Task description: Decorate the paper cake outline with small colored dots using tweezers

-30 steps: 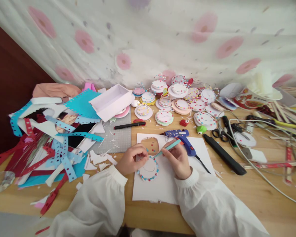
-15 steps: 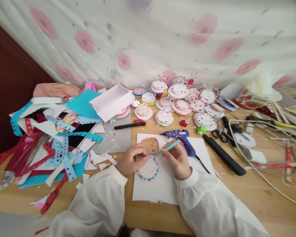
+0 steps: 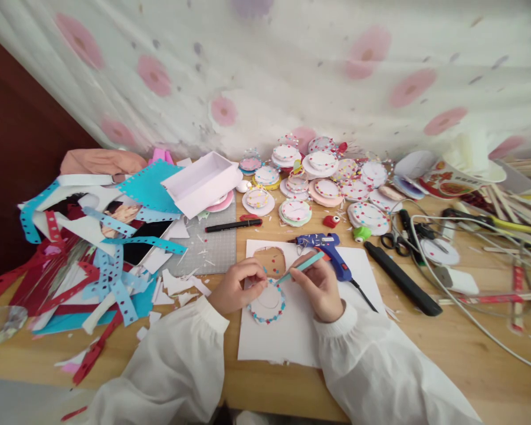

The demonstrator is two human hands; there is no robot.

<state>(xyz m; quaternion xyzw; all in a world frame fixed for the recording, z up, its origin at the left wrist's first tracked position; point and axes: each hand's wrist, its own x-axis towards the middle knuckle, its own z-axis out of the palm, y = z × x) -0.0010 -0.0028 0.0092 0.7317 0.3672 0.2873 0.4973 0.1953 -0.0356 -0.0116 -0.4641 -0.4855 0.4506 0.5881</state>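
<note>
A round white paper disc [image 3: 265, 302], ringed with small blue and red dots, lies on a white sheet [image 3: 349, 330]. My left hand [image 3: 241, 284] is closed in a pinch at the disc's upper left rim; whether the fingertips grip the rim or a tiny piece is hidden. Between the thumb and fingers of my right hand [image 3: 321, 289] is a slim teal tool [image 3: 301, 267], shaped like tweezers. Its narrow tip points down-left at the disc's upper right rim. Above the disc is a cut-out opening [image 3: 269, 260] with a few red and blue dots in it.
A blue glue gun [image 3: 331, 251] lies just beyond my right hand, near a long black tool [image 3: 402, 277]. Behind are several decorated paper discs [image 3: 294, 211]. Paper scraps and punched strips [image 3: 115, 277] crowd the left; a white cable [image 3: 469, 336] loops across the right.
Almost nothing differs. The dotted disc has shifted very slightly right, while both hands and the teal tool keep nearly the same place.
</note>
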